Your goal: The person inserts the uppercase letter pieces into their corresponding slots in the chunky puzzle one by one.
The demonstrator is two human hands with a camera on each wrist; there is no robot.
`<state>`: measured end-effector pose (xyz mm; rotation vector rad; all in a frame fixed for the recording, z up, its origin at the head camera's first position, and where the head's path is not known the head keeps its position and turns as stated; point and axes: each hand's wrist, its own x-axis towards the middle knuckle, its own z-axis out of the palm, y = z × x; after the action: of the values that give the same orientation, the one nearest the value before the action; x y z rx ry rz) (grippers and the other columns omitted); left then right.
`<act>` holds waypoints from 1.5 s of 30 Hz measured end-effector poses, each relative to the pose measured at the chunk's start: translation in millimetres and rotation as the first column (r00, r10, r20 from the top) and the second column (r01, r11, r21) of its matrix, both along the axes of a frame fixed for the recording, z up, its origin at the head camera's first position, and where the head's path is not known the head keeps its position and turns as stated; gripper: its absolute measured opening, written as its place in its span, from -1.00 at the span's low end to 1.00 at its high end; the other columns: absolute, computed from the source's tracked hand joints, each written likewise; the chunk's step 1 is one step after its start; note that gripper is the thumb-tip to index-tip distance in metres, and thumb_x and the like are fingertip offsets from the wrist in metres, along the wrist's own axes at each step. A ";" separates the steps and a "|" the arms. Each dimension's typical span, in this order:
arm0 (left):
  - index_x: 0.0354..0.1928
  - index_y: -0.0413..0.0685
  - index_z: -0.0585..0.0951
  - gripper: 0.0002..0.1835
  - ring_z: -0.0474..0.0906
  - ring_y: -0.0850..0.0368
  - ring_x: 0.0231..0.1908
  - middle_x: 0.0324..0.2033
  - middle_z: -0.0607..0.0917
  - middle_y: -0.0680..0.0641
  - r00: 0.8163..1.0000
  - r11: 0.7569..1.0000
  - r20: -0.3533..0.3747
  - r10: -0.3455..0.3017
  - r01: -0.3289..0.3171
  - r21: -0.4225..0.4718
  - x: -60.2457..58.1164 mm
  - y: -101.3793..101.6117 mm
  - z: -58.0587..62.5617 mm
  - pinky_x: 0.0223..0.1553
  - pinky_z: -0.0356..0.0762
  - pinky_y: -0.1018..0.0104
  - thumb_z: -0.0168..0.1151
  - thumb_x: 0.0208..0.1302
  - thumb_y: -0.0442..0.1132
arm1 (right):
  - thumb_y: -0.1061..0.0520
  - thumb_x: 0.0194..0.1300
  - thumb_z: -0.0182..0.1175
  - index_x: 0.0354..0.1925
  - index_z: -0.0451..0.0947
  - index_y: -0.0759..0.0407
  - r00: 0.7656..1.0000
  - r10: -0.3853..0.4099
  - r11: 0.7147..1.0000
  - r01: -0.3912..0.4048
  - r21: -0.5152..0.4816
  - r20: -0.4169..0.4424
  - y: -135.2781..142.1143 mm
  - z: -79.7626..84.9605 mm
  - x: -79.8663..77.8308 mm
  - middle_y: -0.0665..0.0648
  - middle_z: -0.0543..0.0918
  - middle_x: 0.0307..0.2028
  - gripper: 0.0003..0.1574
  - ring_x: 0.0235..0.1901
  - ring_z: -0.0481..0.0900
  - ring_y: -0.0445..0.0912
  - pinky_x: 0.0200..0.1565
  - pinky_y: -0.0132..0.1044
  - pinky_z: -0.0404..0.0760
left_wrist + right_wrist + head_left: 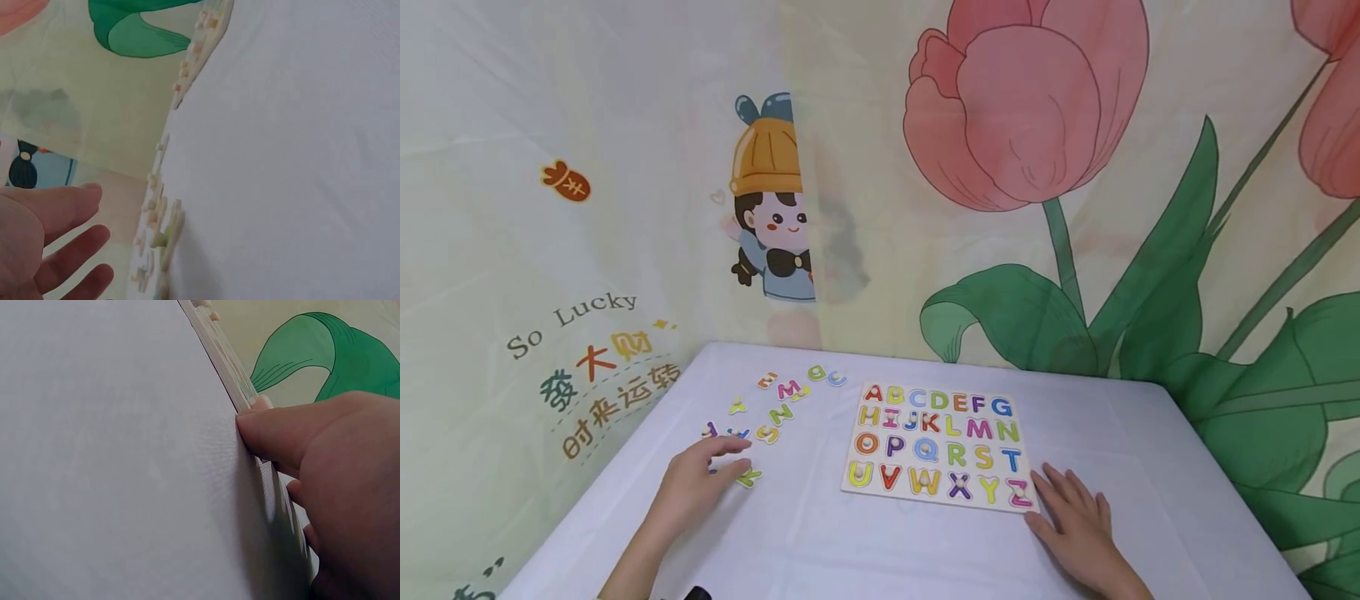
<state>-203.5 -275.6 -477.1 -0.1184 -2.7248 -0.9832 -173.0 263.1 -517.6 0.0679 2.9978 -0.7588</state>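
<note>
My left hand [696, 483] is over the left part of the table, its fingers apart above loose letter pieces. Nothing shows between the thumb and fingers in the left wrist view, where pale pieces [169, 240] stand beyond the hand. A green K piece [748, 477] lies right by the thumb tip, and a blue piece [739, 433] is partly hidden behind the fingers. The wooden alphabet board [940, 502] lies flat in the middle, with knobbed letters in some places. My right hand [1075, 525] touches its lower right corner beside the pink Z [1019, 492], fingers extended.
Farther back on the left lie several more loose letters, among them a green N [781, 414], a yellow S [768, 434] and a pink letter [788, 390]. A small black object [698, 593] shows at the front edge. Printed cloth [865, 167] hangs behind the white-covered table [1112, 433].
</note>
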 end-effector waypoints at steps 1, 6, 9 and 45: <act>0.11 0.09 0.78 -0.70 0.66 -0.13 0.19 0.06 0.81 -0.03 1.000 1.000 0.021 0.017 -0.017 0.003 0.9 -2.1 -3.7 0.21 0.55 -0.17 0.48 0.37 -0.11 | -0.18 0.44 0.31 0.61 0.22 0.23 1.000 0.002 1.000 -0.002 -0.005 -0.002 -0.2 -0.2 0.5 0.39 0.03 0.65 0.00 0.59 -0.33 0.46 0.36 0.60 -0.58; 0.15 0.07 0.75 -0.64 0.59 -0.22 0.28 0.12 0.78 -0.11 0.992 0.998 0.109 0.057 -0.059 0.022 2.9 -8.0 -16.6 0.29 0.44 -0.25 0.47 0.37 -0.06 | -0.17 0.44 0.30 0.61 0.22 0.22 1.000 0.003 1.000 -0.003 -0.013 0.002 -1.8 -2.0 0.9 0.38 0.03 0.65 -0.01 0.60 -0.33 0.46 0.36 0.60 -0.58; 0.15 0.05 0.75 -0.63 0.57 -0.25 0.30 0.13 0.78 -0.13 0.991 0.997 0.118 0.069 -0.072 0.020 1.1 -9.9 -21.3 0.31 0.41 -0.27 0.48 0.35 -0.06 | -0.19 0.44 0.30 0.61 0.21 0.22 1.000 0.000 1.000 0.000 -0.013 0.010 -1.4 -2.3 0.5 0.38 0.02 0.65 0.01 0.59 -0.33 0.46 0.36 0.60 -0.59; -0.22 0.26 0.84 -0.90 0.67 -0.12 0.09 -0.13 0.82 0.07 0.999 0.999 -0.017 0.032 -0.032 0.003 -5.8 1.2 -21.8 0.22 0.45 -0.16 0.59 0.24 -0.10 | -0.17 0.44 0.30 0.60 0.24 0.23 1.000 0.001 1.000 -0.001 -0.014 -0.023 0.3 -1.2 1.9 0.39 0.03 0.65 -0.01 0.59 -0.34 0.47 0.36 0.59 -0.58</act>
<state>-209.3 -274.5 -498.9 -0.0816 -2.7014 -0.9729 -171.0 263.4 -518.8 0.0576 3.0141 -0.7853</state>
